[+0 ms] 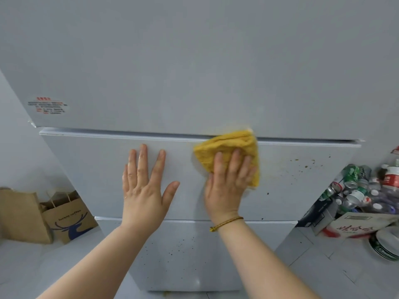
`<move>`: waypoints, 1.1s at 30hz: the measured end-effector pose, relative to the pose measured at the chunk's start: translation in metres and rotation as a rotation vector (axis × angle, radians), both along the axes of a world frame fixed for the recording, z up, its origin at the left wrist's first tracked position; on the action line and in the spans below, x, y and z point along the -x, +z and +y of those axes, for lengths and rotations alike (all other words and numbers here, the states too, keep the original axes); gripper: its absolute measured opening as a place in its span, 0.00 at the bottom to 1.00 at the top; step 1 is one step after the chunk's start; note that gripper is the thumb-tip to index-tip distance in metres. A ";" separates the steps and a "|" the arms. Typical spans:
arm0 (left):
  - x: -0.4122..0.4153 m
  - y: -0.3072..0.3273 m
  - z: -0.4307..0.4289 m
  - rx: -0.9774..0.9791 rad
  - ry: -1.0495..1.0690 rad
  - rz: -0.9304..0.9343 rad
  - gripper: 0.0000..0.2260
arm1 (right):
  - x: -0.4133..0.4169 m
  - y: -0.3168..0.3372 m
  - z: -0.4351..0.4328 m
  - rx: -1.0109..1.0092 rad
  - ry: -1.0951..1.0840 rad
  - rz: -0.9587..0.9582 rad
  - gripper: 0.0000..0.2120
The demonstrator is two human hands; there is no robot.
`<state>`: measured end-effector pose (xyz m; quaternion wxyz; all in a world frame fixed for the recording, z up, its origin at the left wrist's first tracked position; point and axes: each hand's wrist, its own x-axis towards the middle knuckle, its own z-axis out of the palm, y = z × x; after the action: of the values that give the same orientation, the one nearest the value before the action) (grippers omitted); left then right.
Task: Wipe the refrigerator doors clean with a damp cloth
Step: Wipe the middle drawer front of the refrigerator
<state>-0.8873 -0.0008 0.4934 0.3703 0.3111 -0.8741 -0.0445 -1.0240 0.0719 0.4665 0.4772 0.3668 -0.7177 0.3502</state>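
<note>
Right hand lies flat, fingers nearly straight, pressing a folded yellow cloth against the refrigerator's middle door, the cloth jutting past the fingertips up to the seam under the upper door. Left hand, just beside it, rests flat on the same door with fingers spread, holding nothing. Brown specks dot the door to the right hand's outer side.

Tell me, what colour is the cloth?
Yellow. The cloth shows best in the head view, under the right hand.

Soft even light, wide-angle edge warping
</note>
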 end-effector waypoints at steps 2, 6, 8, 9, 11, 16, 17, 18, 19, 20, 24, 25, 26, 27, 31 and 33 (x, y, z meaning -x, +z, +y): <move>0.001 0.000 0.001 -0.037 -0.013 0.032 0.29 | -0.005 0.001 -0.006 -0.100 0.042 0.107 0.26; 0.002 0.002 0.005 -0.069 -0.031 0.084 0.30 | 0.006 0.014 0.004 -0.299 0.081 0.366 0.24; 0.002 0.002 0.006 -0.073 -0.029 0.081 0.30 | 0.027 0.018 0.022 -0.314 0.046 0.441 0.25; 0.001 0.002 0.006 -0.066 -0.025 0.067 0.30 | 0.039 0.017 0.035 -0.290 0.008 0.444 0.28; 0.001 0.003 0.007 -0.024 -0.009 0.040 0.30 | 0.066 0.011 0.067 -0.220 -0.088 0.378 0.28; 0.007 0.005 0.015 -0.098 0.008 0.088 0.31 | 0.093 0.009 0.104 0.016 -0.119 -0.053 0.26; 0.007 0.006 0.017 -0.055 0.000 0.071 0.30 | 0.086 0.012 0.096 0.083 -0.111 -0.118 0.26; 0.007 0.007 0.019 0.013 -0.019 0.044 0.29 | 0.076 0.013 0.084 0.141 -0.107 -0.160 0.25; 0.011 0.007 0.023 0.079 -0.049 0.021 0.27 | 0.068 0.014 0.074 0.173 -0.105 -0.181 0.25; 0.017 0.006 0.028 0.133 -0.089 0.005 0.26 | 0.061 0.014 0.066 0.174 -0.101 -0.179 0.25; 0.044 0.000 0.041 0.272 -0.159 -0.017 0.23 | 0.059 0.009 0.064 -0.047 -0.073 0.008 0.26; 0.049 -0.002 0.043 0.284 -0.144 -0.030 0.24 | 0.065 0.011 0.070 -0.078 -0.060 0.062 0.27; 0.053 -0.005 0.043 0.298 -0.126 -0.041 0.24 | 0.073 0.013 0.077 -0.087 -0.055 0.081 0.27; 0.055 -0.008 0.043 0.320 -0.117 -0.045 0.25 | 0.082 0.016 0.086 -0.064 -0.063 0.041 0.27; 0.053 -0.015 0.037 0.420 -0.135 -0.055 0.25 | 0.104 0.022 0.110 0.336 -0.120 -0.485 0.38; 0.054 -0.016 0.036 0.432 -0.134 -0.050 0.25 | 0.099 0.009 0.112 0.478 -0.097 -0.774 0.42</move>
<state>-0.9410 0.0351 0.4770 0.4027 0.1668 -0.8910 0.1271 -1.1226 0.1836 0.4751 0.2611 0.0543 -0.7586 0.5945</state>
